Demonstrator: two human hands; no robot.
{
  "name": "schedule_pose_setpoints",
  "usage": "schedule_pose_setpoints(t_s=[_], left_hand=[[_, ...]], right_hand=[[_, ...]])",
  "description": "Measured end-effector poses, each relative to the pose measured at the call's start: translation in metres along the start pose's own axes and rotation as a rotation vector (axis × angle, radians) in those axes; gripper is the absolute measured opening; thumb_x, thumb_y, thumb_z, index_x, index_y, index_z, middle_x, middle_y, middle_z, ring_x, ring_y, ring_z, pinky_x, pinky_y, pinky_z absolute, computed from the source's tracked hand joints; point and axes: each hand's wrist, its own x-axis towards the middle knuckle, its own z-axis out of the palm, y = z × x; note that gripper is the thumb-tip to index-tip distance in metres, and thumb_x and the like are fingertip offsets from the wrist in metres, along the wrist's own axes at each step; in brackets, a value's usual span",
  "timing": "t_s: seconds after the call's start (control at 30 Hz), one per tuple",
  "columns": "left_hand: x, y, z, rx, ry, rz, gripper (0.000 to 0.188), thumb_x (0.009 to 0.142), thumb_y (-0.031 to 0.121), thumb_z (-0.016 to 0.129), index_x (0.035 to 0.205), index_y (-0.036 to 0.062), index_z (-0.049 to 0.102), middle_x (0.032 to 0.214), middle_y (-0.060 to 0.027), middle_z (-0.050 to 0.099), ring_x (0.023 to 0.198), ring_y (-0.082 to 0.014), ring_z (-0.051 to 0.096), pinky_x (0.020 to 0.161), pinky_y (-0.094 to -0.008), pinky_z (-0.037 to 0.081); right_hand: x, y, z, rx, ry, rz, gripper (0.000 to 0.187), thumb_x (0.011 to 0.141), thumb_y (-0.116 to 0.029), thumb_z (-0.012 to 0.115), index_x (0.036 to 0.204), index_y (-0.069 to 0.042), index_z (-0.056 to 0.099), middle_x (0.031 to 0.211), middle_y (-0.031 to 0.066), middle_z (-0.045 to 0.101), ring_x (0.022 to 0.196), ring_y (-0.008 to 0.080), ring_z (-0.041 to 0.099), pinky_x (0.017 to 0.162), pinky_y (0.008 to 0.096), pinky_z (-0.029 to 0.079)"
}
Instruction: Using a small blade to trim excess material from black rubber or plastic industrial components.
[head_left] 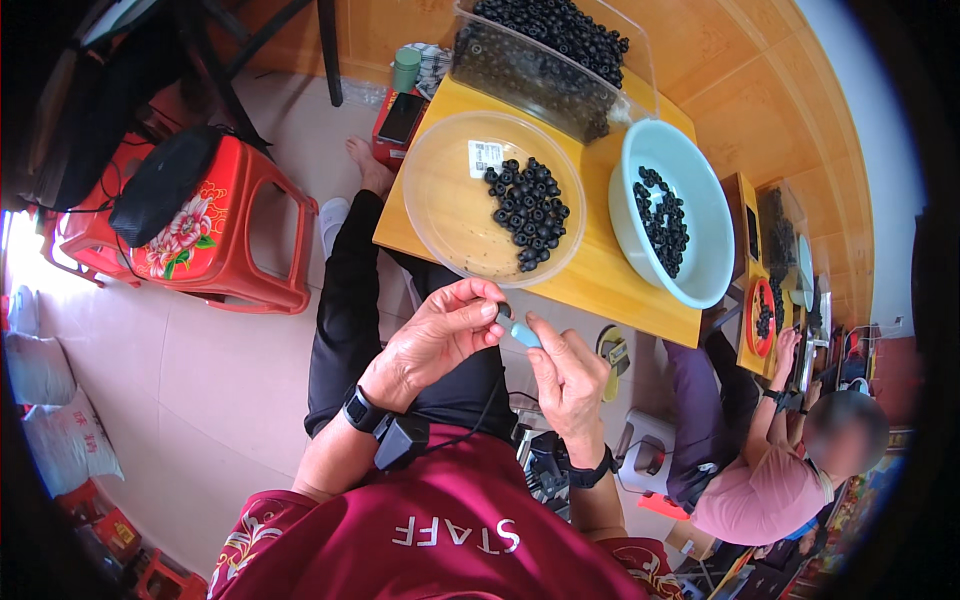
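My left hand (437,335) is closed, pinching a small round black piece (504,311) between thumb and fingertips, above my lap. In my right hand (571,380) is a small tool with a light blue handle (525,335); its short tip meets the black piece. The exact kind of tool is too small to tell. Just beyond my hands, a clear round basin (436,205) holds a heap of similar black pieces (530,212) with holes in them. To its right stands a light blue basin (712,225) with more of them inside.
A clear bin (520,95) full of black pieces stands at the back of the wooden table (655,322). A phone (402,118) lies on a red box near a green-lidded container (406,68). Red stools (262,235) are at left; a co-worker (765,495) sits at right.
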Motion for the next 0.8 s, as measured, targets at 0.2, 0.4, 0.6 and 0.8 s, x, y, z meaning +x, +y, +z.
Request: schedule_pose_setpoints(t_s=[0.2, 0.4, 0.6, 0.8], left_hand=[[0.001, -0.002, -0.001, -0.020, 0.017, -0.011, 0.013, 0.085, 0.006, 0.060, 0.098, 0.0045, 0.057, 0.089, -0.0017, 0.060, 0.075, -0.0116, 0.060, 0.072, -0.0241, 0.051], [-0.001, -0.002, 0.003, -0.011, 0.031, -0.014, 0.011, 0.085, 0.006, 0.060, 0.096, 0.0044, 0.058, 0.085, -0.0020, 0.060, 0.073, -0.0124, 0.060, 0.070, -0.0238, 0.051], [-0.003, -0.001, 0.003, -0.004, -0.048, -0.028, 0.011, 0.085, 0.008, 0.060, 0.094, 0.0044, 0.057, 0.087, -0.0055, 0.059, 0.074, -0.0123, 0.057, 0.068, -0.0221, 0.048], [-0.005, 0.000, 0.007, -0.021, -0.118, -0.048, 0.009, 0.083, 0.006, 0.063, 0.091, 0.0038, 0.059, 0.082, -0.0038, 0.061, 0.069, -0.0125, 0.059, 0.066, -0.0229, 0.050]], right_hand=[[0.000, -0.001, -0.001, -0.005, 0.001, -0.006, 0.030, 0.077, -0.012, 0.067, 0.107, -0.009, 0.064, 0.060, 0.0069, 0.045, 0.048, 0.0207, 0.048, 0.045, 0.0333, 0.039], [0.001, 0.000, -0.002, -0.012, 0.001, -0.010, 0.031, 0.077, -0.013, 0.067, 0.107, -0.009, 0.064, 0.060, 0.0069, 0.046, 0.048, 0.0208, 0.049, 0.044, 0.0333, 0.039], [0.001, 0.002, -0.003, -0.020, 0.011, -0.045, 0.029, 0.079, -0.016, 0.066, 0.107, -0.009, 0.064, 0.060, 0.0068, 0.045, 0.047, 0.0212, 0.048, 0.044, 0.0333, 0.039], [0.002, 0.026, -0.001, -0.135, 0.063, 0.015, 0.025, 0.081, -0.013, 0.063, 0.106, -0.007, 0.064, 0.065, 0.0083, 0.052, 0.050, 0.0238, 0.052, 0.046, 0.0343, 0.041]])
